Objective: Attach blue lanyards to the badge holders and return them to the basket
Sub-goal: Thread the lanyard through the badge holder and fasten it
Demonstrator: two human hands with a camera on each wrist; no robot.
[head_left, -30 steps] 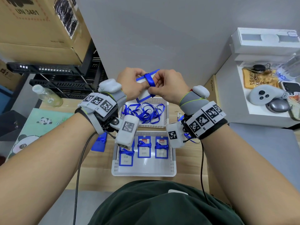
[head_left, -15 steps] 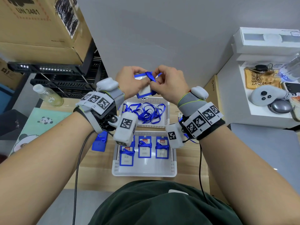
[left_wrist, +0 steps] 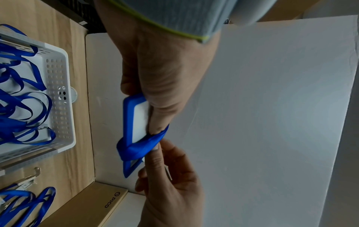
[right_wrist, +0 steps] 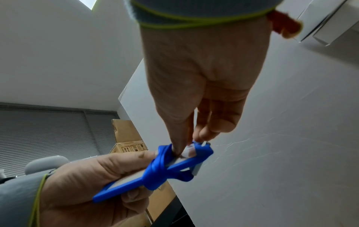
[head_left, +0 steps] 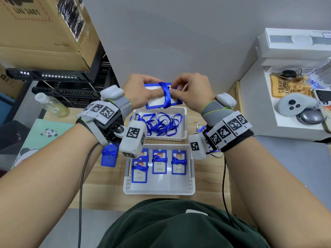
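I hold a blue-framed badge holder in the air above the far basket. A blue lanyard is wrapped round its middle. My left hand grips the holder's left end, thumb on its face. My right hand pinches the holder's right part beside the lanyard wrap. The near white basket holds several badge holders with lanyards wound round them. The far white basket holds loose blue lanyards.
One wrapped blue badge holder lies on the wooden table left of the near basket. More lanyard loops lie right of the far basket. A clear bottle, a panda mat, black crates and a white side shelf surround the table.
The badge holder has turned from edge-on and tilted to lying flat and level between my hands. The lanyard strap now sits as a tight band across its middle.
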